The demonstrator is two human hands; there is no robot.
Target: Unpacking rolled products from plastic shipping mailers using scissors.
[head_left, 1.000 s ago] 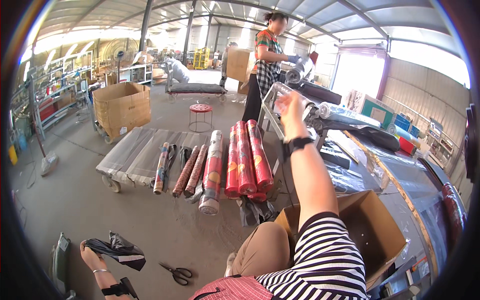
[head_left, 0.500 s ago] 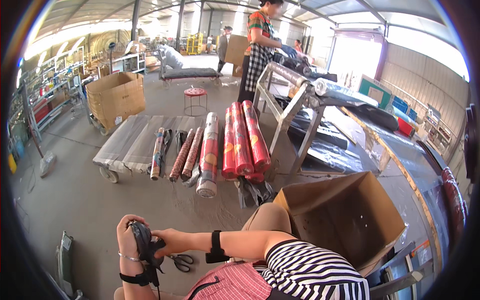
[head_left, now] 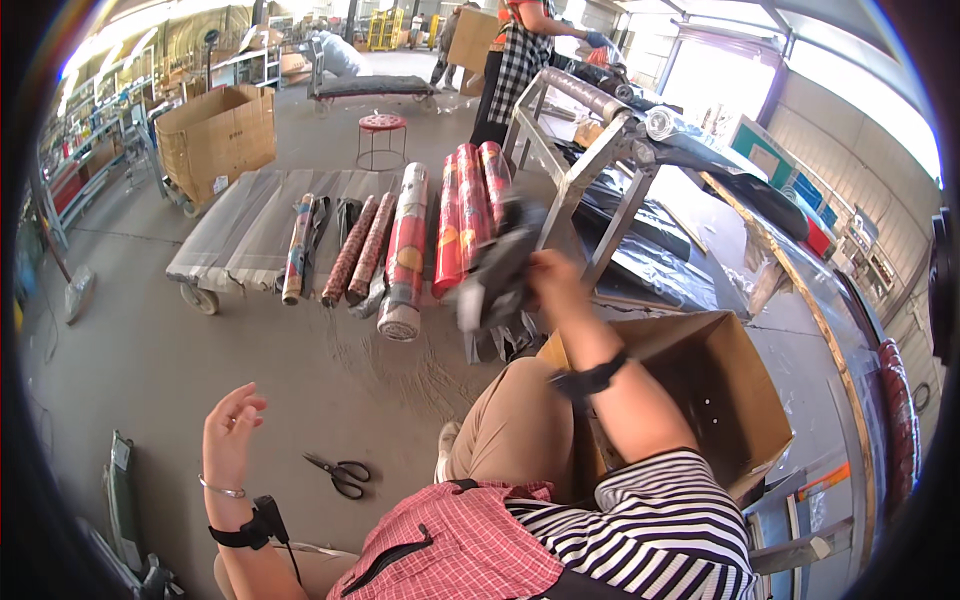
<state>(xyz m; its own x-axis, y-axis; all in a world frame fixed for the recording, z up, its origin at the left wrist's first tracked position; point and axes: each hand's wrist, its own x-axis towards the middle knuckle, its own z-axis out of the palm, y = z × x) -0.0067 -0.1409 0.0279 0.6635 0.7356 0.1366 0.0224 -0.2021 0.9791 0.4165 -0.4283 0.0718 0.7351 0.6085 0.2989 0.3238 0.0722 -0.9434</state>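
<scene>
Raised in front of me, my right hand (head_left: pixel 552 285) grips a bunched piece of black plastic film (head_left: pixel 498 268), smeared by motion. The film passes in front of the red patterned rolls (head_left: pixel 462 215) and hides part of them. My left hand (head_left: pixel 234 425) is up at the lower left, holding nothing, its fingers loosely bent and apart. Black-handled scissors (head_left: pixel 345 475) lie on the floor between my left hand and my knee. A large cardboard box (head_left: pixel 770 400) stands beside my right arm with its top open.
A low wheeled cart (head_left: pixel 235 235) bears several wrapped rolls, including a thick one (head_left: pixel 404 260). To the right are a metal frame (head_left: pixel 575 190) and a long table (head_left: pixel 790 270). A red stool (head_left: pixel 382 123), another box (head_left: pixel 215 135) and a standing co-worker (head_left: pixel 505 70) are farther off.
My right hand has swung from beside my left hand up and to the right, carrying the black film. The left hand has let go of it. The view has tilted down, showing the whole scissors.
</scene>
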